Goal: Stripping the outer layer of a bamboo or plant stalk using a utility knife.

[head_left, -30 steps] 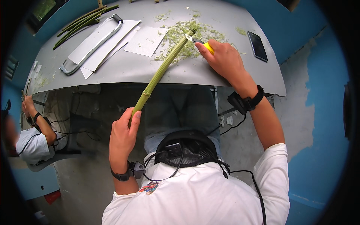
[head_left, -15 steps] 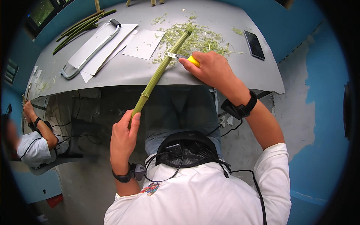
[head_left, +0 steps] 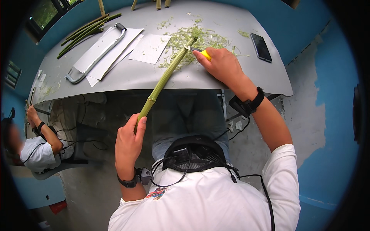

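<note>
My left hand (head_left: 129, 140) is wrapped round the near end of a green bamboo stalk (head_left: 165, 79), below its ringed joint. The stalk slants up and to the right over the table edge, its far end above a heap of pale green shavings (head_left: 210, 38). In my right hand (head_left: 221, 65) is a yellow-handled utility knife (head_left: 206, 55), fingers closed round the handle. Its blade lies against the stalk a little short of the far end, where a pale scraped patch shows.
On the grey table (head_left: 115, 85) lie a hacksaw (head_left: 98, 57), white paper sheets (head_left: 150, 48), several thin green stalks (head_left: 83, 34) and a phone (head_left: 261, 47) at the right. A co-worker (head_left: 42, 148) sits at the left. Black cables (head_left: 266, 192) run over my shirt.
The knife has moved along the stalk toward its far end, with my right hand shifting up and right. My left hand still grips the near end. The whole view has shifted slightly.
</note>
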Motion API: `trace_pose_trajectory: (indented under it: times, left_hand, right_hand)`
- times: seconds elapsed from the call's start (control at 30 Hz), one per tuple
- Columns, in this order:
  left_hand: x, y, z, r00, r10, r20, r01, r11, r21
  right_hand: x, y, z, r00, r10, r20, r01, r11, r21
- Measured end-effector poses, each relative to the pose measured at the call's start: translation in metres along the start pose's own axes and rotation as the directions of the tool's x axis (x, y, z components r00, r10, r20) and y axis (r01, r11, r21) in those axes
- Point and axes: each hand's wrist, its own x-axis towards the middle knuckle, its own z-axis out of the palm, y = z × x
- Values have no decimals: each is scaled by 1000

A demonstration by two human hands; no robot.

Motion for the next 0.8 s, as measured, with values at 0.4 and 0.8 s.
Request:
trace_pose_trajectory:
  times: [0.4,0.8]
  left_hand:
    - [1,4,-3,1000,12,24,-11,1000,-10]
    - [4,-8,-2,997,-9,81,17,995,-98]
  right_hand:
    - [10,27,3,999,29,-27,-30,999,-29]
    - [3,22,-4,992,48,-113,-31,988,153]
